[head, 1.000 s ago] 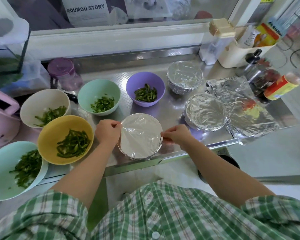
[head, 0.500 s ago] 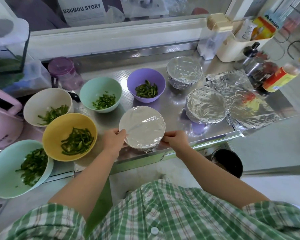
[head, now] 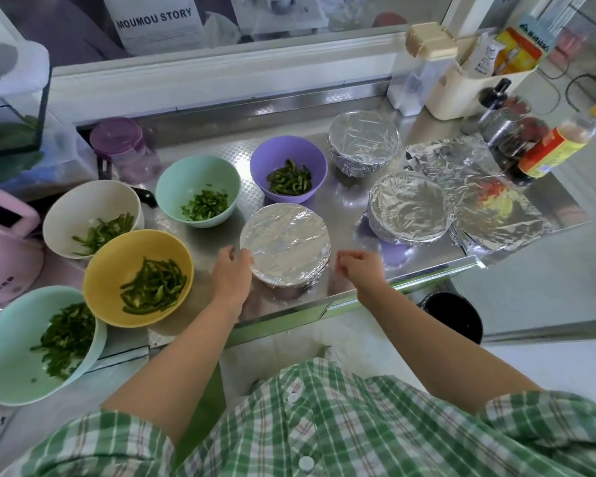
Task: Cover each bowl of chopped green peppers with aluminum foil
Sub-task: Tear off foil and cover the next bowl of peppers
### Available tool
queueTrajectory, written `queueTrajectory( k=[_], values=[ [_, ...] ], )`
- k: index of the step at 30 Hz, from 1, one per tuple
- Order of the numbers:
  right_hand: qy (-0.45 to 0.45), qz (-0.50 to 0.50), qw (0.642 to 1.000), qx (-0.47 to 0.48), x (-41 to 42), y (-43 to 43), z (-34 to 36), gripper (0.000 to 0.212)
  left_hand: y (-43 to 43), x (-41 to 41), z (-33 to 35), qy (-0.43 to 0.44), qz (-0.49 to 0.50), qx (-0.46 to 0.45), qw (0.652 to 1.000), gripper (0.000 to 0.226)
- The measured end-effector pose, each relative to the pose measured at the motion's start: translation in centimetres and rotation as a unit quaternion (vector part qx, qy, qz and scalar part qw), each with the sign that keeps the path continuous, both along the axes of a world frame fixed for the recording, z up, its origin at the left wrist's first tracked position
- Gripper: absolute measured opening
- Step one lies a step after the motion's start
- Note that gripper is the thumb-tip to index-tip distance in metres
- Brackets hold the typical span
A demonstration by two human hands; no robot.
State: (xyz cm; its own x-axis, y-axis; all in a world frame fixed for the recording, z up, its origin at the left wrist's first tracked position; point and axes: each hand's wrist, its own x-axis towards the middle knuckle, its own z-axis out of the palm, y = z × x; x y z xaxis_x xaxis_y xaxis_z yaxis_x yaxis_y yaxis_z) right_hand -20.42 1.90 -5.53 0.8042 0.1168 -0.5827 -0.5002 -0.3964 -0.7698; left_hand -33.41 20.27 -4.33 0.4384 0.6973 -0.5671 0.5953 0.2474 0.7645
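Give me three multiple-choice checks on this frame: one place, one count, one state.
1. Where does the purple bowl sit?
A. On the loose foil sheet
B. Just beyond the nearest foil-covered bowl
C. Beside the pink appliance

2. How many bowls of peppers are uncovered?
A. Three
B. Five
C. Seven

3. What is the right hand doing?
A. Gripping a foil sheet
B. Pressing flat on a bowl top
C. Curled, holding nothing, apart from the bowl

Key:
1 B: it stands directly behind that bowl on the steel counter.
2 B: the white bowl, yellow bowl, rear mint bowl, near mint bowl and the purple one all show peppers.
3 C: a strip of counter shows between it and the foil rim.
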Motion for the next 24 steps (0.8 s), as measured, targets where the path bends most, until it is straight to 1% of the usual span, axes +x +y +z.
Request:
queueTrajectory(
  k=[1,2,4,5,8,11,13,15,17,18,20,21,22,23,24],
  values=[
    [0.026,0.011,1.0,0.002,-0.6,-0.1,-0.1,0.023,0.3,0.3,-0.3,-0.014,-0.003,-0.004,1.0,0.06],
    [0.055,0.019,0.998,0.017,-1.2,-0.1,-0.3,0.019,0.4,0.6,-0.3,-0.026,-0.003,-0.008,1.0,0.056],
    [0.085,0.016,0.995,0.044,-2.5,0.3,-0.5,0.013,0.3,1.0,-0.7,-0.036,0.005,-0.007,0.999,0.04],
    [0.083,0.003,0.995,0.05,-2.8,0.5,-0.6,0.012,0.4,1.1,-1.7,-0.042,0.007,0.005,0.999,0.039],
    [0.08,-0.048,0.994,0.057,-3.3,0.9,-0.9,0.014,-0.7,0.9,-1.0,-0.033,0.001,0.04,0.999,0.039],
    [0.084,-0.063,0.992,0.071,-3.4,0.9,-0.6,0.016,-1.4,0.8,-0.2,-0.031,0.012,0.037,0.999,0.026],
    [0.079,-0.062,0.991,0.086,-3.0,0.8,-0.8,0.019,-1.5,0.6,0.0,-0.029,0.026,0.014,0.999,0.021],
    [0.067,-0.046,0.993,0.09,-2.5,0.6,-0.7,0.017,-1.2,0.6,0.4,-0.029,0.052,-0.025,0.998,0.027],
    [0.065,-0.057,0.992,0.091,-2.0,0.4,-0.7,0.009,-0.8,0.9,0.5,-0.04,0.066,-0.048,0.996,0.035],
    [0.068,-0.065,0.992,0.089,-1.9,0.5,-0.4,0.017,-0.7,1.1,0.6,-0.051,0.065,-0.053,0.995,0.038],
    [0.077,-0.057,0.992,0.087,-1.7,0.5,-0.3,0.05,-0.4,1.4,0.4,-0.075,0.065,-0.061,0.993,0.037],
    [0.079,-0.048,0.992,0.09,-1.7,0.6,-0.2,0.06,-0.4,1.5,0.3,-0.079,0.069,-0.064,0.992,0.034],
    [0.079,-0.045,0.991,0.096,-1.8,0.7,-0.1,0.062,-0.3,1.6,0.0,-0.077,0.073,-0.063,0.992,0.032],
    [0.08,-0.045,0.991,0.101,-1.9,0.7,0.1,0.055,-0.4,1.6,-0.1,-0.073,0.074,-0.059,0.993,0.031],
    [0.079,-0.047,0.99,0.104,-1.9,0.7,0.1,0.044,-0.6,1.5,-0.2,-0.071,0.076,-0.054,0.993,0.029]
  ],
)
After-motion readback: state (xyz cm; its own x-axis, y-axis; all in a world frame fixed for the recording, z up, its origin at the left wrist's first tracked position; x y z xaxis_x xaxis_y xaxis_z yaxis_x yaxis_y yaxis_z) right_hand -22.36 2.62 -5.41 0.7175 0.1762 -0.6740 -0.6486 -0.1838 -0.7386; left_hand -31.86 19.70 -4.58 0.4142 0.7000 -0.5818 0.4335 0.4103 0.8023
